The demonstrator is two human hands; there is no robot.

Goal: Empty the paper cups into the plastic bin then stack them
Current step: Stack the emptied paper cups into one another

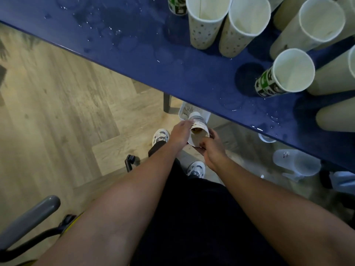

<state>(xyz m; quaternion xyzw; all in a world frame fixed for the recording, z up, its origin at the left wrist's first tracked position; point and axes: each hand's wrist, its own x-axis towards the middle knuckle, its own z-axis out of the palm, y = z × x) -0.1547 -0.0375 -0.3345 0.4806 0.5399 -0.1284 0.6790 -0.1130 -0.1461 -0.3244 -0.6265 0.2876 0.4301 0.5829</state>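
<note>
Below the table edge, both my hands hold paper cups over the floor. My left hand (179, 134) grips the side of a stack of nested cups (197, 122) whose rims show as white rings. My right hand (212, 148) holds a white cup (196, 140) at the near end of that stack, its mouth toward me, with brownish residue inside. A white plastic bin (185, 110) sits on the floor just beyond the cups, mostly hidden under the table. Several empty paper cups (207, 22) stand on the blue table (134, 45) at the upper right.
The tabletop is wet with droplets and ring marks. A green-patterned cup (284, 73) stands near the table's front edge. Clear plastic containers (297, 164) lie on the floor at right. A grey chair armrest (28, 217) is at lower left. My shoes (160, 136) stand near the bin.
</note>
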